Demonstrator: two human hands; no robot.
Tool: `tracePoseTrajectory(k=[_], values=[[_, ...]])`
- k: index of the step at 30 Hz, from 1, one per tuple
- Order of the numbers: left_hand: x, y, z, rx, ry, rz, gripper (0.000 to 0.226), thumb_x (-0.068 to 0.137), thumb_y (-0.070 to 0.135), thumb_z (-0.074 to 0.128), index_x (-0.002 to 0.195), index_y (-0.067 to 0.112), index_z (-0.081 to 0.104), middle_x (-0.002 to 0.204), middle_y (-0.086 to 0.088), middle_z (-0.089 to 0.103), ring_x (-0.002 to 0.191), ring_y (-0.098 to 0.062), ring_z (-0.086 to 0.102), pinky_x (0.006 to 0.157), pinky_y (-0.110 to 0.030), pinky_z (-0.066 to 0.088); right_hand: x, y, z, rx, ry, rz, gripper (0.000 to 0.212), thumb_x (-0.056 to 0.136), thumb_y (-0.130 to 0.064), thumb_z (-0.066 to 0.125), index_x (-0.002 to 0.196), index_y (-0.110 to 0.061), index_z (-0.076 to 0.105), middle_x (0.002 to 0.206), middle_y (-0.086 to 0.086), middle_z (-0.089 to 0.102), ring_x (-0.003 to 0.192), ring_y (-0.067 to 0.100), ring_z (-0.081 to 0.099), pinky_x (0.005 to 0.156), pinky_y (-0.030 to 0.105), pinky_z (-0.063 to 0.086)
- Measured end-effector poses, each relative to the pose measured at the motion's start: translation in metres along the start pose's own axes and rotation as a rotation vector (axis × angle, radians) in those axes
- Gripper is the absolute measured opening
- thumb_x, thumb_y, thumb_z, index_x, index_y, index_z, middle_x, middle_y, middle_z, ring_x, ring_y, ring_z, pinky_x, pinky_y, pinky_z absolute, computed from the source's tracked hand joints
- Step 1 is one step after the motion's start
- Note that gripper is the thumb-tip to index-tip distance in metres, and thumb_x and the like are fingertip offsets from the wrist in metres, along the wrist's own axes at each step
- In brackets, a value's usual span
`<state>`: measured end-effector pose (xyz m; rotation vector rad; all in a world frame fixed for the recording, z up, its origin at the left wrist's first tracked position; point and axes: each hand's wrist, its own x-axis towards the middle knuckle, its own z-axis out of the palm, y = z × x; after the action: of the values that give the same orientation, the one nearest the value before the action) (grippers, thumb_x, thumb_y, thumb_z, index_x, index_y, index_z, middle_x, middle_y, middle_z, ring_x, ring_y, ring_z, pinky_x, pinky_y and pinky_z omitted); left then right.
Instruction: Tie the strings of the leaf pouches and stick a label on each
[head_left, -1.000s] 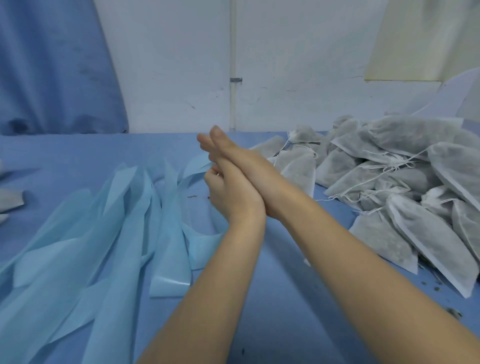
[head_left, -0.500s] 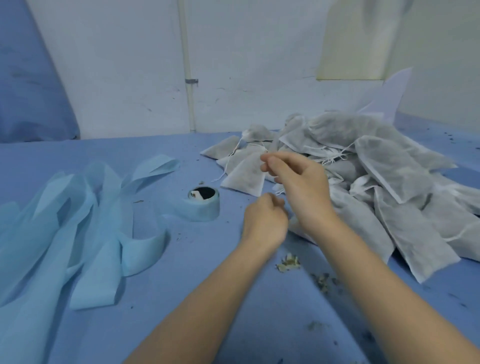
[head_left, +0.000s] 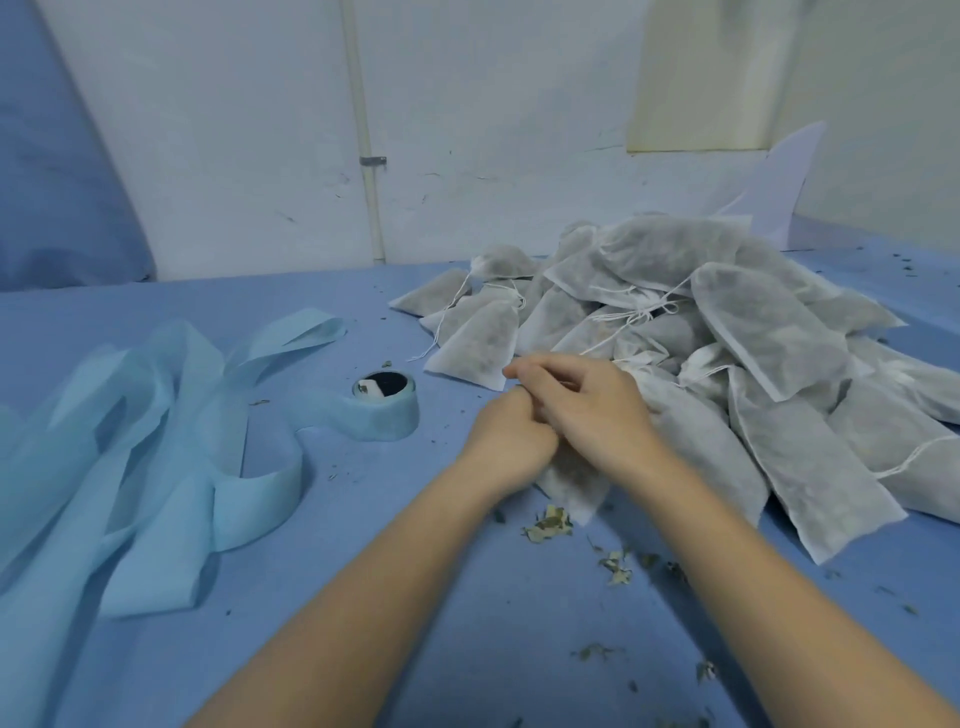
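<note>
One white mesh leaf pouch (head_left: 571, 488) lies on the blue table in front of me, its bottom corner sticking out below my hands. My left hand (head_left: 511, 441) is curled in a fist at the pouch's upper end. My right hand (head_left: 589, 410) lies over it from the right, its fingers curled round the same end. The strings there are hidden by both hands. A large pile of leaf pouches (head_left: 753, 322) with loose white strings fills the right side. To the left of my hands stands a light blue roll of labels (head_left: 387, 408).
Long light blue backing strips (head_left: 156, 457) lie tangled across the left of the blue table (head_left: 467, 623). Crumbs of dried leaf (head_left: 548, 525) are scattered below and right of my hands. A white wall and a pipe stand behind.
My hands were pressed together in the air, then dropped toward the pile. They now close on a pouch on the table. The view has swung right and down.
</note>
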<state>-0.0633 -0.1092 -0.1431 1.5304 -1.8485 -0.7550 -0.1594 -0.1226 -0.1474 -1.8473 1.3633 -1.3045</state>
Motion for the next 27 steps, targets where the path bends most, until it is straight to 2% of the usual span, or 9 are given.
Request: tracePoseTrajectory(k=[4,7,9,13,17,21,24,25,27], values=[[-0.007,-0.022,-0.035,-0.166,-0.035,-0.186,0.021,0.081,0.0,0.053,0.098,0.012,0.056,0.093,-0.004,0.06,0.086,-0.02,0.055,0.077,-0.031,0.043,-0.002,0.003,0.005,-0.103,-0.032,-0.035,0.029,0.096,-0.04,0.05,0.093,-0.027,0.075,0.082,-0.013,0.072,0.079,-0.004,0.06,0.07,0.005,0.039],[-0.013,-0.033,-0.053,-0.254,-0.01,-0.234,0.025,0.079,-0.006,0.055,0.095,0.012,0.059,0.086,-0.001,0.062,0.08,-0.017,0.056,0.072,-0.027,0.044,-0.002,0.008,0.008,-0.16,-0.039,-0.093,0.042,0.098,-0.042,0.045,0.091,-0.01,0.072,0.088,0.005,0.073,0.087,0.014,0.063,0.077,0.018,0.042],[-0.015,-0.039,-0.061,-0.266,-0.004,-0.233,0.024,0.079,-0.007,0.055,0.089,0.014,0.059,0.083,0.0,0.062,0.078,-0.015,0.056,0.067,-0.024,0.043,-0.001,0.011,0.009,-0.196,-0.041,-0.106,0.048,0.099,-0.041,0.042,0.093,0.0,0.068,0.091,0.015,0.071,0.086,0.018,0.061,0.075,0.016,0.04],[-0.017,-0.045,-0.067,-0.265,0.0,-0.228,0.026,0.078,-0.009,0.054,0.078,0.017,0.058,0.076,0.002,0.061,0.072,-0.013,0.055,0.062,-0.022,0.041,0.0,0.017,0.009,-0.228,-0.072,-0.06,0.05,0.1,-0.041,0.039,0.091,-0.001,0.067,0.089,0.009,0.071,0.079,0.006,0.057,0.068,0.007,0.035],[-0.014,-0.047,-0.064,-0.257,0.126,-0.23,0.02,0.074,-0.005,0.052,0.071,0.015,0.053,0.07,0.003,0.056,0.07,-0.015,0.05,0.059,-0.023,0.036,0.0,0.023,0.004,-0.286,-0.043,0.027,0.054,0.101,-0.042,0.037,0.069,-0.002,0.052,0.067,0.01,0.06,0.067,0.02,0.054,0.062,0.017,0.036],[-0.015,-0.045,-0.054,-0.042,0.193,-0.162,0.013,0.081,0.008,0.047,0.085,0.019,0.053,0.083,0.007,0.056,0.073,-0.009,0.05,0.06,-0.024,0.037,0.0,0.017,0.0,-0.196,0.014,0.049,0.053,0.097,-0.041,0.05,0.057,-0.008,0.038,0.042,-0.01,0.035,0.043,0.004,0.037,0.048,0.015,0.031],[-0.016,-0.04,-0.042,0.252,0.257,0.032,0.034,0.08,0.017,0.048,0.115,0.02,0.052,0.117,0.003,0.05,0.108,-0.016,0.048,0.087,-0.026,0.038,-0.001,0.014,0.001,-0.041,-0.02,0.114,0.052,0.092,-0.041,0.06,0.062,-0.002,0.045,0.038,-0.012,0.034,0.04,0.005,0.034,0.055,0.019,0.036],[-0.017,-0.036,-0.039,0.267,0.282,0.11,0.044,0.079,0.023,0.049,0.123,0.018,0.049,0.126,0.002,0.046,0.118,-0.017,0.042,0.095,-0.026,0.032,-0.001,0.012,0.001,0.0,-0.036,0.135,0.051,0.091,-0.041,0.062,0.064,0.0,0.05,0.038,-0.014,0.037,0.041,0.005,0.035,0.057,0.027,0.038],[-0.019,-0.029,-0.033,0.227,0.249,0.24,0.053,0.079,0.029,0.053,0.13,0.017,0.045,0.133,0.002,0.044,0.126,-0.017,0.037,0.102,-0.026,0.028,-0.001,0.008,0.001,0.054,-0.061,0.138,0.045,0.089,-0.039,0.064,0.061,-0.006,0.056,0.037,-0.014,0.037,0.04,0.006,0.035,0.052,0.026,0.034]])
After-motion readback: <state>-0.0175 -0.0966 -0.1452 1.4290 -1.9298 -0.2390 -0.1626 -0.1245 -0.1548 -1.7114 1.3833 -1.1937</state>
